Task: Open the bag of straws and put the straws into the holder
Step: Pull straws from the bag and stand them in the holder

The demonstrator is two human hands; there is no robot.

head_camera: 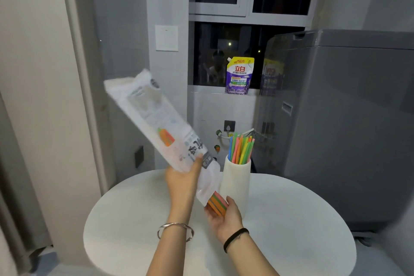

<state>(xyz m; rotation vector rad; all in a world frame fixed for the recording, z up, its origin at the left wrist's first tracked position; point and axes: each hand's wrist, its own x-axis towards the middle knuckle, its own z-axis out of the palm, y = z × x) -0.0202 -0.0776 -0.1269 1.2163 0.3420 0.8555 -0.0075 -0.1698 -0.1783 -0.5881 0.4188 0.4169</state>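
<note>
A long white plastic bag of straws [154, 119] is tilted above the table, its open mouth pointing down to the right. My left hand [182, 180] grips it near the lower end. A bundle of orange, green and pink straws [217, 204] sticks out of the mouth into my right hand [226, 215], whose fingers curl around the straw ends. Just behind stands a tall white cylindrical holder [235, 182], upright, with several coloured straws [240, 148] standing in it.
A round white table [291, 242] carries the holder. A grey washing machine [347, 123] stands close on the right. A purple detergent pouch [239, 76] sits on the window sill behind. A wall and curtain close off the left side.
</note>
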